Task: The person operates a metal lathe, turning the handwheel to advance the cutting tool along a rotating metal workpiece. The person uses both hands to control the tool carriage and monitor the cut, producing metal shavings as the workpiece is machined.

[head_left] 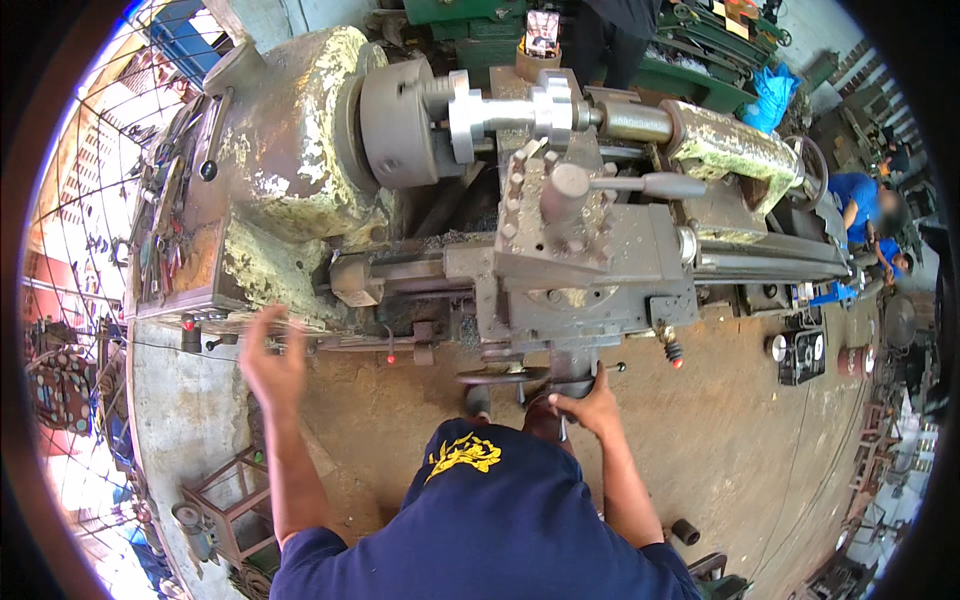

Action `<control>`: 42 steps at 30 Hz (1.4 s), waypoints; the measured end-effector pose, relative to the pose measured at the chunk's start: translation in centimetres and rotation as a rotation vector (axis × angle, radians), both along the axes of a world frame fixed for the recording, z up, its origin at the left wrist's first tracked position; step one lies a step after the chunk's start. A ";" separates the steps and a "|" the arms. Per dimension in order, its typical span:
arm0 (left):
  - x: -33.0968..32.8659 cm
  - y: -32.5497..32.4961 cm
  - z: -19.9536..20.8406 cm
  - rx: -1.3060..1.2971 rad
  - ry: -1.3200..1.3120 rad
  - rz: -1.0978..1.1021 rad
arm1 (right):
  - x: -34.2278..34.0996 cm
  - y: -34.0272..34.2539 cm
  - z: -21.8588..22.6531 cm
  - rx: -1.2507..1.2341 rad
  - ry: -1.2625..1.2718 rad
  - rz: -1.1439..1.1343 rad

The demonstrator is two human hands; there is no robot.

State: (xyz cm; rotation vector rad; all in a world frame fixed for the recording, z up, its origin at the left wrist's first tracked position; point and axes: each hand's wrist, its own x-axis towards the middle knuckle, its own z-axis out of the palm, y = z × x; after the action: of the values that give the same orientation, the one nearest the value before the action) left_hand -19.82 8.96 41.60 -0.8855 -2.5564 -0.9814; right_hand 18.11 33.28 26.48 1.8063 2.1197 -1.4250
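Note:
A big metal lathe fills the view in front of me. My left hand (272, 365) is raised just in front of the headstock (290, 150), near a red-knobbed lever (189, 326). Its fingers are apart and hold nothing, slightly smeared by motion. My right hand (592, 408) is closed at a handwheel (572, 388) below the carriage; the fingertips are partly hidden. A shiny flanged metal shaft (505, 117) sits between the chuck (398, 125) and the tailstock (715, 150). The tool post (565, 195), with its long clamping handle (655, 186), stands in front of the shaft.
Hand tools (165, 235) lie on the headstock's left end. A metal frame stand (235, 505) is at lower left. A black case (800, 352) rests on the floor to the right. People in blue (855, 195) are at far right, and another person (610, 40) stands behind the lathe.

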 end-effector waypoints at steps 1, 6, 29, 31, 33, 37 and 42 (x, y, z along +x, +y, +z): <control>-2.6 -0.4 1.5 0.106 0.115 0.061 | 0.1 0.0 -0.1 -0.016 0.012 0.001; -13.0 -1.2 5.6 0.142 0.429 0.209 | 0.4 0.3 -1.7 -0.035 0.088 -0.022; -18.3 -0.5 3.3 0.227 0.292 0.220 | 0.8 1.4 -1.9 -0.209 0.341 -0.018; -18.3 -0.5 3.3 0.226 0.277 0.227 | 0.4 1.0 -1.3 -0.170 0.250 -0.020; -18.3 -0.4 3.4 0.216 0.275 0.227 | -0.1 0.1 -0.6 -0.091 0.061 -0.049; -18.2 -0.4 3.5 0.183 0.284 0.236 | -1.2 -1.6 0.7 0.259 -0.210 0.176; -18.2 -0.2 3.5 0.192 0.246 0.243 | -1.9 -1.5 1.6 0.180 -0.218 0.095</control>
State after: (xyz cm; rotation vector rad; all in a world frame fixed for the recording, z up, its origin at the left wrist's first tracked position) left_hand -38.06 8.78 45.10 -0.5862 -2.2537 -0.9590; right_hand 16.24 31.79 28.06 1.7942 2.2457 -0.9958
